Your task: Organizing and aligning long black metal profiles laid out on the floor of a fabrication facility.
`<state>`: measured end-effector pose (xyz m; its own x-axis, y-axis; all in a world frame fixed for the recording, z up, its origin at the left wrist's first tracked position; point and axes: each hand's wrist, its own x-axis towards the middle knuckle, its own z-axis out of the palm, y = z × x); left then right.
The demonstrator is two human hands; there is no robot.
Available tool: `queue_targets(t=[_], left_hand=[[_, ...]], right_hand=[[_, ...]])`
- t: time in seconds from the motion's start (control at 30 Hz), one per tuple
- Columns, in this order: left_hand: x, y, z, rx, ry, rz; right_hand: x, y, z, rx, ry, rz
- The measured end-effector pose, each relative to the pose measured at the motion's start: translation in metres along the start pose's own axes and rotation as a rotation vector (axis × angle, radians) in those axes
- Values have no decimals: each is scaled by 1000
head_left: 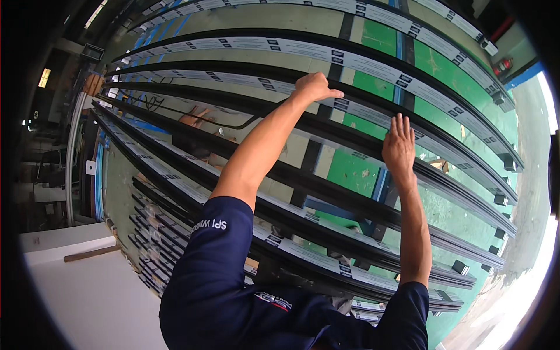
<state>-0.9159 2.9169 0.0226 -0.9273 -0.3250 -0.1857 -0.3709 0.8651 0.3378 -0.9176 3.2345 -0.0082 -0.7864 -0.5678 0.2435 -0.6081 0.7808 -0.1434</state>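
Long black profile bars (233,66), several with a printed white film strip along one face, lie side by side across the view. My left hand (313,87) is closed over one of these bars near the middle, its thumb stretched out to the right along the film strip (373,114). What its fingers do on the far side is hidden. Nearer and to the right, my right hand (400,146) lies flat with fingers straight and together. Its palm is over the neighbouring black bar (350,135), and its fingertips point toward the bar under my left hand.
Dark crosswise supports (344,35) and a blue frame (379,184) show beneath the bars, above a green floor (434,64). More bars (154,239) are stacked at lower left beside a white panel (99,291). A fire extinguisher (503,66) stands at far right.
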Motion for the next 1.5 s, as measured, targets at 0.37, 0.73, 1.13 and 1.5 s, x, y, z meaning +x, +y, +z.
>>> queue_targets(t=[0.37, 0.73, 1.13, 1.5], left_hand=[[-122, -405, -260, -357, -385, -213], [9, -471, -207, -105, 175, -148], [35, -474, -190, 37, 136, -29], [18, -473, -194, 128, 52, -65]], right_hand=[[25, -24, -10, -138, -156, 91], [27, -29, -7, -215, -224, 161], [43, -22, -10, -298, -323, 231], [245, -476, 80, 122, -57, -563]])
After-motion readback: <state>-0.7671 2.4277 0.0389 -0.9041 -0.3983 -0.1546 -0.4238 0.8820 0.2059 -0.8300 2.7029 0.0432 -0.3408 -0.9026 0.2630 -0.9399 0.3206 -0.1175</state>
